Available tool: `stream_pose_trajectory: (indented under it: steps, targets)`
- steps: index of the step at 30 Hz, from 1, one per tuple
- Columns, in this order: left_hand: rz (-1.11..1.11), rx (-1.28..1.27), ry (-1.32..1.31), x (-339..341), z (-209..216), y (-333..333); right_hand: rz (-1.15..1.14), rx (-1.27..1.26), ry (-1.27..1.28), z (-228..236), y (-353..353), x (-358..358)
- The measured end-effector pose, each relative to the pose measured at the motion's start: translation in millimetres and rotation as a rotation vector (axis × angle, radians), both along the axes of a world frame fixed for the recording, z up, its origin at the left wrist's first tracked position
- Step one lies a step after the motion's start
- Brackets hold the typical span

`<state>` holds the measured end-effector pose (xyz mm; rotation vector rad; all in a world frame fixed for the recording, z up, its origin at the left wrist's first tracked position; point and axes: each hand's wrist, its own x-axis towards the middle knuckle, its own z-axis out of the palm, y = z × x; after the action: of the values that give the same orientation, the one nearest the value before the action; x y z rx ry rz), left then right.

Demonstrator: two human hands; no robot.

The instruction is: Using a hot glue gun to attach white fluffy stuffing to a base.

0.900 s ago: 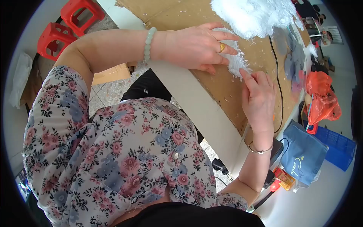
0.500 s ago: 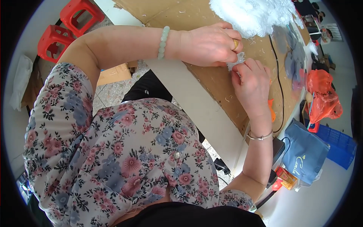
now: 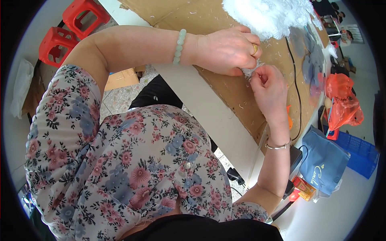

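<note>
Both my hands meet over the brown cardboard on the table. My left hand point(image 3: 231, 50), wearing a gold ring and a pale green bead bracelet, has its fingers closed on a small white fringed piece of fabric point(image 3: 250, 71). Most of that piece is hidden under the fingers. At its near right edge, my right hand point(image 3: 271, 92) is closed in a pinch, thumb and fingertips against the fringe. Beyond the hands lies a heap of white fluffy pieces point(image 3: 267, 18). An orange-handled tool point(image 3: 289, 116) is partly hidden behind my right wrist.
A black cord point(image 3: 295, 76) runs across the cardboard point(image 3: 217, 86), which is strewn with white thread scraps. Grey flat pieces point(image 3: 313, 60) lie to the right. Beyond are a red plastic bag point(image 3: 342, 98), a blue pouch point(image 3: 325, 160) and a blue basket point(image 3: 360, 154). Red stools point(image 3: 84, 18) stand at left.
My left hand has shifted slightly right. My right hand has turned and drawn slightly down, its fingers curled tighter, and more of the white fringe shows between the hands.
</note>
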<state>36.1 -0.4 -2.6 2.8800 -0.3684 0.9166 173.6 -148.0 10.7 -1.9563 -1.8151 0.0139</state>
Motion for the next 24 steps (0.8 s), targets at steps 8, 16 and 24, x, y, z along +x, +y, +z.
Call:
stream_pose_trajectory:
  steps: [8,16,24]
  targets:
    - [0.022,-0.065,-0.039,7,-6,5,-0.171,-0.123,0.242,7,0,-2]
    - [0.174,-0.271,0.285,10,-3,10,0.067,0.067,-0.088,12,-1,-12]
    - [0.196,-0.389,0.444,18,7,18,0.162,-0.004,-0.363,12,-3,-14]
